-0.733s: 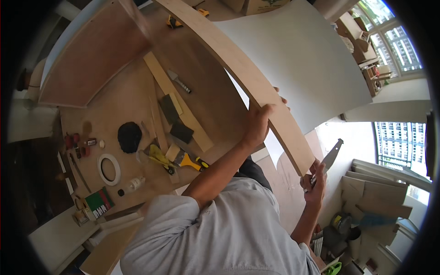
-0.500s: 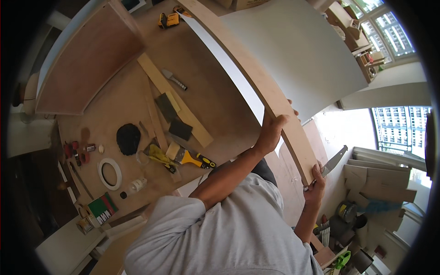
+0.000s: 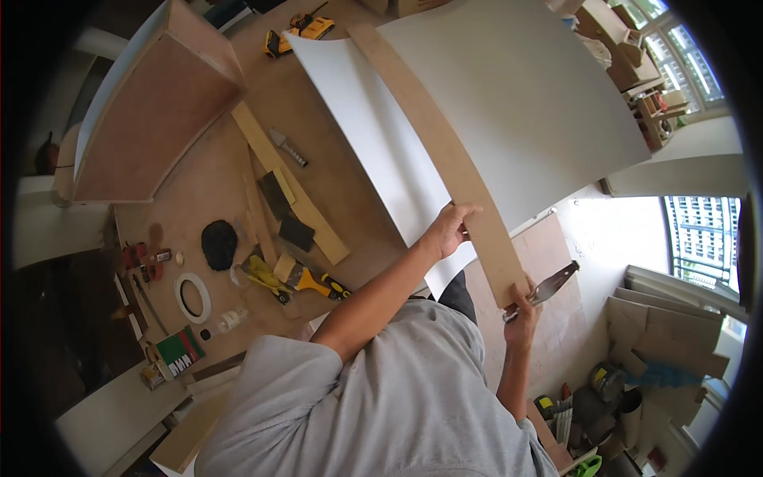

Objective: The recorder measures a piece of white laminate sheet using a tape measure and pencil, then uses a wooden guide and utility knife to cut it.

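Gripping a long wooden board (image 3: 445, 135) over a white sheet (image 3: 548, 111), the left hand (image 3: 447, 230) wraps fingers round its left edge; the right hand (image 3: 521, 315) (fingers around a metal-bladed tool (image 3: 555, 283)) touches its near end.

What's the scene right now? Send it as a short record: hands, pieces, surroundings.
Left hand: gripping the left edge of the wooden strip, thumb on top
Right hand: at the strip's near end, holding a bladed tool
Blade: pointing away to the upper right
Strip: long, flat, lying across the view of the white sheet; contact between them unclear
Left of strip: brush, black bundle, white ring
Far side: yellow power tool
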`<state>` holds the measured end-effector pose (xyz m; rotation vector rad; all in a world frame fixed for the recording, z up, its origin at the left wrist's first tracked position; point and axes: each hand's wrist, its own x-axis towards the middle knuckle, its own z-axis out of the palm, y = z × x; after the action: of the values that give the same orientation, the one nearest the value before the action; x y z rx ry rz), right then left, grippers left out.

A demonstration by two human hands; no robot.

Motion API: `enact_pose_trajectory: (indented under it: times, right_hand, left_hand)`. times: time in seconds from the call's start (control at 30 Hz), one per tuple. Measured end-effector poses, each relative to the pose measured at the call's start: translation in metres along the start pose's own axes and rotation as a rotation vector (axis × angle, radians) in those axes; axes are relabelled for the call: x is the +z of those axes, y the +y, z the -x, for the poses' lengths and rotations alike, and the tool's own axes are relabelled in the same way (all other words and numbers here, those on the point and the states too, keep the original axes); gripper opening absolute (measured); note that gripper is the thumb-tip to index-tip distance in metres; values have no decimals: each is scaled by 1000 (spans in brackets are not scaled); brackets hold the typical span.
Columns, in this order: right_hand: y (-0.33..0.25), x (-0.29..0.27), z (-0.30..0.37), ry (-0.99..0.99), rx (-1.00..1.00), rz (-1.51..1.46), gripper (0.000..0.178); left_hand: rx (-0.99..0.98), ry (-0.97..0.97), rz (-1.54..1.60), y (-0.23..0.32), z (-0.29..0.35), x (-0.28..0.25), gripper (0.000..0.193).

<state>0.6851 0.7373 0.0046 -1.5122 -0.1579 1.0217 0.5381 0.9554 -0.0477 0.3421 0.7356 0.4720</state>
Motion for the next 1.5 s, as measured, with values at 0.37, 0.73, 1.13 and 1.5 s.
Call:
enact_pose_trajectory:
  times: [0.37,0.73,1.13,1.5]
  right_hand:
    - [49,-60,-106,-153,256,280,28]
    - [60,-69,-134,-208,299,191,28]
    - [82,-66,-99,-102,285,40,35]
    - [111,-83,-78,8,314,-60,32]
  left_hand:
    - [583,1229,-1881,81,57,-32,89]
    - [695,1136,-689,148,9,-159,35]
    - [655,1254,-717,145,64,-203,40]
    - [182,1179,-2551,156,36,-124,83]
